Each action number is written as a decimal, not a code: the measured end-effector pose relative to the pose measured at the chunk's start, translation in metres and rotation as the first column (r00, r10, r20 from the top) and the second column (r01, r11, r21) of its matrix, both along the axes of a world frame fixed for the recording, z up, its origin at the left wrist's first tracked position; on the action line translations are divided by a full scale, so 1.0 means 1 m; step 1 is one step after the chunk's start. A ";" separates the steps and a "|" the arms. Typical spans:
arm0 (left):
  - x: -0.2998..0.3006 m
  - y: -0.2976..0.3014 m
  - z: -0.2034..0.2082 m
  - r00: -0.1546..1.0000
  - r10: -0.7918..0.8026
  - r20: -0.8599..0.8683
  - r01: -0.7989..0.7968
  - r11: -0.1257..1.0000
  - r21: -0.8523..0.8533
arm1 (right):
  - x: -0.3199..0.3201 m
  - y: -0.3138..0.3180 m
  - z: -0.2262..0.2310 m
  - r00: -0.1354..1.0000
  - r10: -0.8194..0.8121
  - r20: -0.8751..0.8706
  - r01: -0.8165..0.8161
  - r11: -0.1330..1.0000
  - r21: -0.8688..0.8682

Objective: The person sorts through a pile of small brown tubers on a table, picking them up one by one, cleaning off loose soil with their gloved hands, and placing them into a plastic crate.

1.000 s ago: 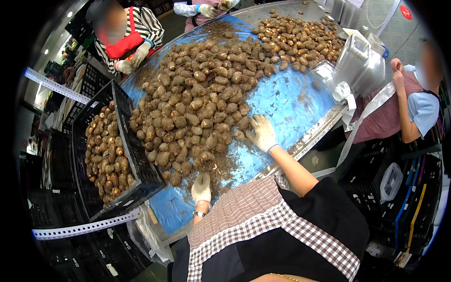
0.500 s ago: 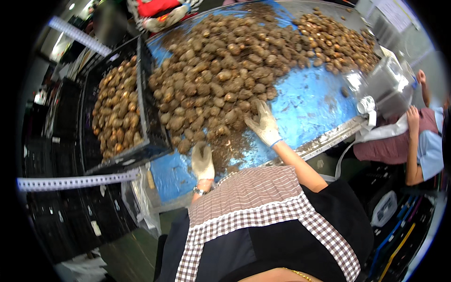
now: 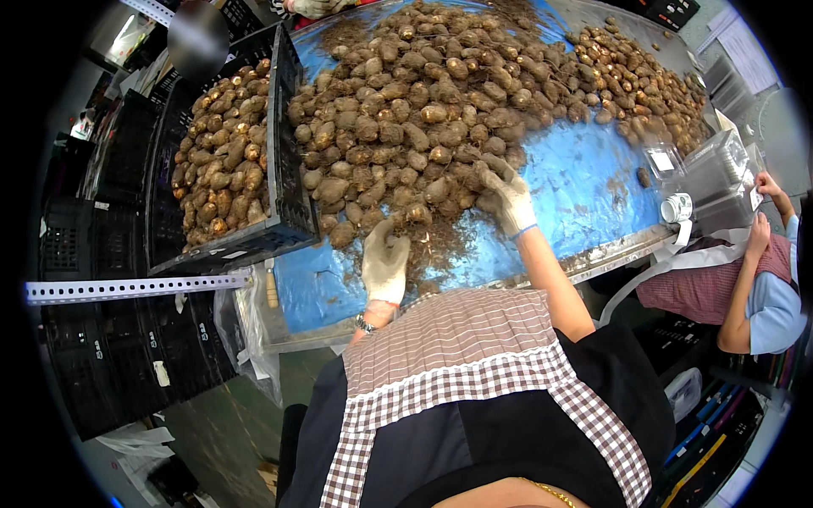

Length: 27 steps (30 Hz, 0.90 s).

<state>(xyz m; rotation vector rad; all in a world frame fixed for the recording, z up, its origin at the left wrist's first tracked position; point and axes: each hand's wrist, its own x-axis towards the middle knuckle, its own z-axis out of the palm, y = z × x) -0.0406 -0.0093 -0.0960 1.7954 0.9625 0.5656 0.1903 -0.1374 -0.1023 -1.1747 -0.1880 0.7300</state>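
A large heap of brown, hairy taro corms point(image 3: 406, 110) covers the middle of a blue plastic sheet point(image 3: 584, 178) on the table. My right hand point(image 3: 511, 201), in a soiled white glove, is at the heap's near right edge. Its fingers are apart and bent over the corms, and part of the fingertips blends into them. Lower left, my left hand point(image 3: 385, 264) wears a similar glove and rests by the front edge of the heap. Its thumb and fingers are loosely curved with a gap between them; no corm is plainly seen in it. Loose soil and root bits point(image 3: 432, 245) lie between the hands.
A black crate point(image 3: 292, 161) full of cleaner-looking corms stands left of the heap. A smaller corm pile point(image 3: 644, 85) lies far right. Clear plastic boxes point(image 3: 711, 173) and a white jar point(image 3: 676, 207) sit at the right edge, where a co-worker's hands point(image 3: 762, 199) show. A perforated white rail point(image 3: 135, 289) juts in left.
The view has shifted, so the table sits differently in it. My right hand's fingers have bent from outstretched onto the corms. My left hand has moved slightly closer to the heap.
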 end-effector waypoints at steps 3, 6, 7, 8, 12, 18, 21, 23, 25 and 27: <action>0.027 -0.008 0.022 0.978 -0.120 0.173 0.122 0.993 -0.001 | -0.025 0.008 0.012 0.979 0.098 -0.179 -0.031 0.937 0.347; 0.055 -0.012 0.055 0.960 -0.269 0.084 0.223 0.908 0.355 | -0.059 0.021 0.033 0.934 0.264 -0.241 -0.129 0.877 0.463; 0.057 -0.007 0.056 0.952 -0.301 0.050 0.259 0.883 0.391 | -0.069 0.021 0.038 0.926 0.238 -0.293 -0.107 0.910 0.400; 0.058 -0.002 0.058 0.943 -0.332 0.015 0.294 0.856 0.425 | -0.073 0.022 0.039 0.958 0.205 -0.200 -0.121 0.922 0.367; 0.056 0.005 0.072 0.868 -0.484 -0.106 0.487 0.795 0.361 | -0.058 0.017 0.061 0.888 0.305 0.345 -0.316 0.948 -0.025; 0.063 -0.003 0.013 0.975 -0.047 0.216 0.033 0.997 0.065 | -0.066 0.044 0.050 0.418 0.346 0.840 0.175 0.877 -0.448; 0.069 0.010 -0.015 0.972 0.088 0.216 0.000 0.926 -0.378 | -0.066 0.050 0.072 0.229 0.335 0.914 0.185 0.907 -0.378; 0.072 0.012 0.021 0.992 0.082 0.097 0.008 0.723 -0.690 | -0.059 0.053 0.078 0.124 0.326 0.937 0.146 0.928 -0.342; 0.068 0.017 0.021 0.995 0.055 0.087 0.027 0.684 -0.729 | -0.064 0.059 0.076 0.118 0.332 0.936 0.139 0.928 -0.346; 0.059 0.023 0.013 0.992 -0.115 0.056 0.125 0.966 -0.225 | -0.071 0.058 0.068 0.238 0.398 0.886 0.127 0.892 -0.435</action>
